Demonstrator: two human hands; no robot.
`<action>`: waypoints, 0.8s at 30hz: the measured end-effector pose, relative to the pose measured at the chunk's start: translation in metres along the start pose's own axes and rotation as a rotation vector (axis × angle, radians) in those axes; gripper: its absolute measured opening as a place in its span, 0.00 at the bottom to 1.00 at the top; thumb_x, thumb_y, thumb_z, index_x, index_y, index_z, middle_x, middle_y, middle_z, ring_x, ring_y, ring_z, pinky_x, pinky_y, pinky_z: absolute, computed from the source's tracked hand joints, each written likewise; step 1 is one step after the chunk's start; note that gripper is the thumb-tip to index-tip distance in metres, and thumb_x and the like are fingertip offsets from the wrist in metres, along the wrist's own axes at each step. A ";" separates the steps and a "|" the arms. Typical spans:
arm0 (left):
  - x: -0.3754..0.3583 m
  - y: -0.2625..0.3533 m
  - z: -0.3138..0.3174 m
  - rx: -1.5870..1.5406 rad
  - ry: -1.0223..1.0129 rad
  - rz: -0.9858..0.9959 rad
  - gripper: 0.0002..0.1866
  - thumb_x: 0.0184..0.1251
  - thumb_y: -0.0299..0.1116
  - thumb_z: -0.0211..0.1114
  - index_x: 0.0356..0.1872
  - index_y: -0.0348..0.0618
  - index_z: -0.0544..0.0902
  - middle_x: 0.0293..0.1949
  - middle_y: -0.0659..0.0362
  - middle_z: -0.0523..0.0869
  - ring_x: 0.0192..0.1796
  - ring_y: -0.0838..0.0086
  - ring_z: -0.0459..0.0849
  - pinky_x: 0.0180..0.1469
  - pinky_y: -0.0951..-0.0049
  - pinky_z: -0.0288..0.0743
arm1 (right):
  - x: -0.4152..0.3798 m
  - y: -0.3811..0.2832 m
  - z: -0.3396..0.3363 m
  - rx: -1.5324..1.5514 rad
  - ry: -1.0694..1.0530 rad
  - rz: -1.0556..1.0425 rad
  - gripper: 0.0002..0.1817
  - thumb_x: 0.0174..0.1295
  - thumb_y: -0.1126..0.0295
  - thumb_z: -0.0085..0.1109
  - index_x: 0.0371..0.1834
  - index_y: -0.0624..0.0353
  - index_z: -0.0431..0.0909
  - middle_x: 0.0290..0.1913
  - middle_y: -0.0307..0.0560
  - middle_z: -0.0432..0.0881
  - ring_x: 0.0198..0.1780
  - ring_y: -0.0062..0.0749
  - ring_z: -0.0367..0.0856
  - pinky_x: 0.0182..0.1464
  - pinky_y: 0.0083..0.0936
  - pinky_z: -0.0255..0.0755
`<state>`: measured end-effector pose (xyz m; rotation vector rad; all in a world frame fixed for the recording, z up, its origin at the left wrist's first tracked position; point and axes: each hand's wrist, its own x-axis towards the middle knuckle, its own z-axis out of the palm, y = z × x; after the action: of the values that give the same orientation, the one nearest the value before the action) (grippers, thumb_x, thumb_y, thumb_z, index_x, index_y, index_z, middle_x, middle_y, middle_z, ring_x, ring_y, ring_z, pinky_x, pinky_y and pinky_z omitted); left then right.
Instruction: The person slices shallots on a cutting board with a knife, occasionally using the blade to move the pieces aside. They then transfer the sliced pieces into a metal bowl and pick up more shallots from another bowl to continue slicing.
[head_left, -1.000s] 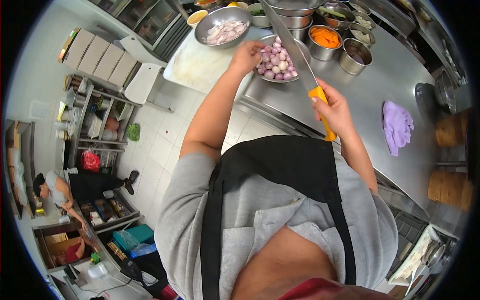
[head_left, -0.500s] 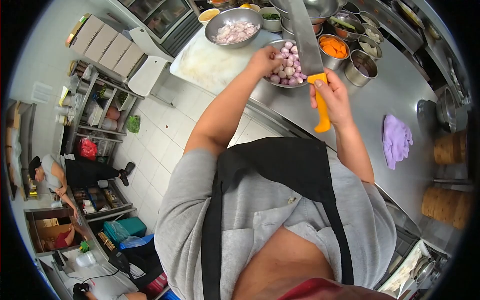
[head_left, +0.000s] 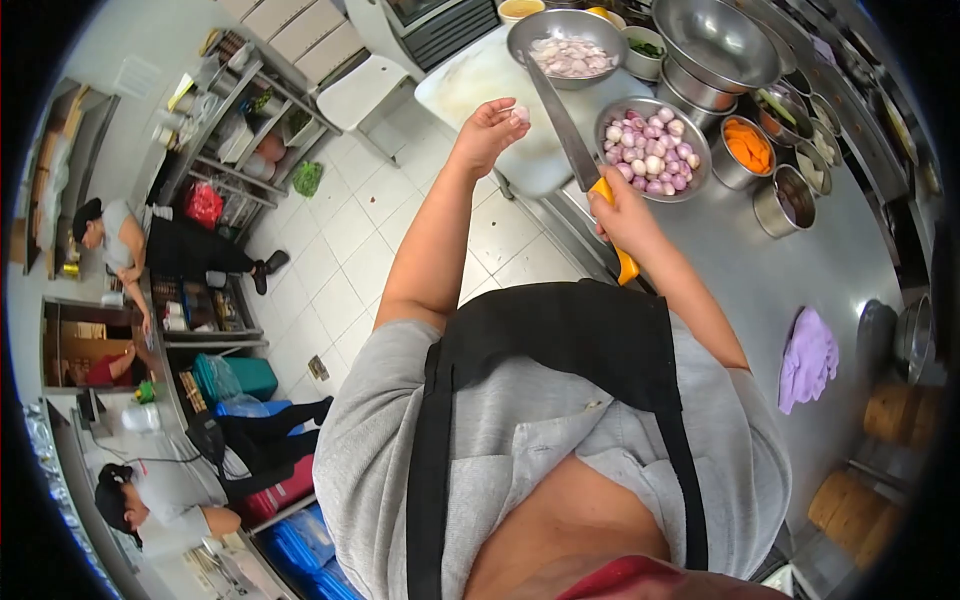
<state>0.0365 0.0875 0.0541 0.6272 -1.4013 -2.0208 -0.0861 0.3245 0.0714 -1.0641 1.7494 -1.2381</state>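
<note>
Orange knife handle (head_left: 622, 262) mostly hidden in right hand (head_left: 620, 212).

We note the counter (head_left: 800, 270) as brushed stainless steel, dull sheen, smooth. The knife (head_left: 575, 150) in the right hand (head_left: 620, 205) has a bright steel blade and a glossy orange plastic handle. The cutting board (head_left: 480, 85) reads as matt white plastic, scuffed. The bowl of shallots (head_left: 700, 165) and the bowl of sliced shallots (head_left: 525, 30) are polished metal, reflective. Peeled shallots show smooth, slightly glossy skin. The purple cloth (head_left: 808, 358) is soft, crumpled fabric. The steamer baskets (head_left: 900, 415) look like woven bamboo, matt. The apron (head_left: 570, 340) is matt black cloth. The floor (head_left: 350, 260) is glossy white tile.
</note>
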 end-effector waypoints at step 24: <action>0.033 -0.030 -0.033 0.928 0.048 0.054 0.18 0.58 0.28 0.67 0.50 0.40 0.78 0.34 0.60 0.82 0.36 0.78 0.81 0.38 0.78 0.75 | 0.021 0.012 0.009 -0.456 -0.029 -0.089 0.29 0.62 0.66 0.51 0.68 0.51 0.60 0.38 0.68 0.79 0.43 0.60 0.78 0.46 0.40 0.71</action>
<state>0.0287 0.0506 0.0133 0.9763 -2.2755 -1.2076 -0.0884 0.3047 0.0557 -1.4218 2.0342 -0.8851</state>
